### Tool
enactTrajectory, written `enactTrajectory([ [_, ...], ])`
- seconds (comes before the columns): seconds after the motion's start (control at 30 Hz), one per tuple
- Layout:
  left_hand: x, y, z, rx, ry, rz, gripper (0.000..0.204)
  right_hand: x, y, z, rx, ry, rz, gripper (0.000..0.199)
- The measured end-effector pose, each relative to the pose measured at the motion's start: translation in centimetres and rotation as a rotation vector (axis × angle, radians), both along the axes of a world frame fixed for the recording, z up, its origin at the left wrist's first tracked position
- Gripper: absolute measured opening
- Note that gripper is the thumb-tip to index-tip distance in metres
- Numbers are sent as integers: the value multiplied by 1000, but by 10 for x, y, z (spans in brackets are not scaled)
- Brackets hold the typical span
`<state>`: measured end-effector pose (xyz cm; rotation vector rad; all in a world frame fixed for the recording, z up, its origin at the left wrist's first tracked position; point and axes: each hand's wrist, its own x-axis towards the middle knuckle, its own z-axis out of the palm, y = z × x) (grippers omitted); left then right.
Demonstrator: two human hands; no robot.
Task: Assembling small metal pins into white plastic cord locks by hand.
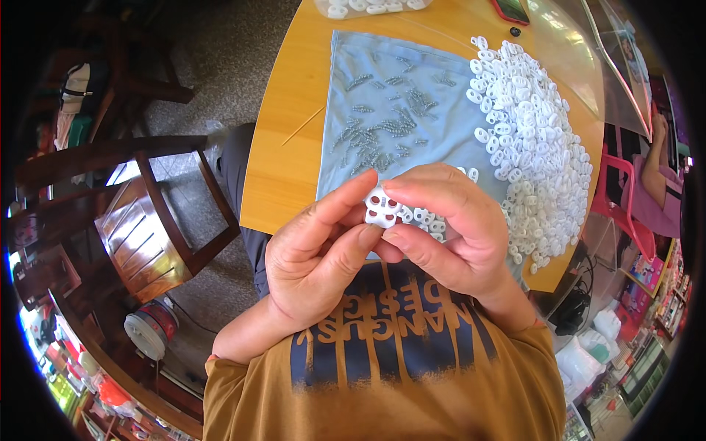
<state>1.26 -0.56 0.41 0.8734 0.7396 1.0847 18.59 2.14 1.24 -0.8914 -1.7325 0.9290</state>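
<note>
Between my two hands, just above the near edge of the cloth, is a small white plastic cord lock (382, 209) with paired holes. My left hand (312, 253) pinches it from the left with thumb and forefinger. From the right, the thumb and fingers of my right hand (460, 231) close on the same piece. Whether a spring sits inside it is too small to tell. Beyond my hands, loose metal coil springs (397, 126) lie scattered on a light blue cloth (349, 55). More white cord-lock pieces (429, 222) show partly behind my right hand.
A large heap of white plastic pieces (526, 125) covers the table's right side. At the far edge stand a clear container (371, 7) and a phone (512, 10). A thin wooden stick (303, 126) lies on the left. A wooden chair (147, 228) is left; a person (654, 176) sits right.
</note>
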Motion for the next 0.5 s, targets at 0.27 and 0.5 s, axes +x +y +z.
enactTrajectory([
  [0.27, 0, 1, -4, 84, 64, -5, 42, -2, -1, -9, -6, 79, 56, 31],
  [0.5, 3, -1, -10, 207, 106, 36, 37, -4, -5, -15, -36, 145, 39, 28],
])
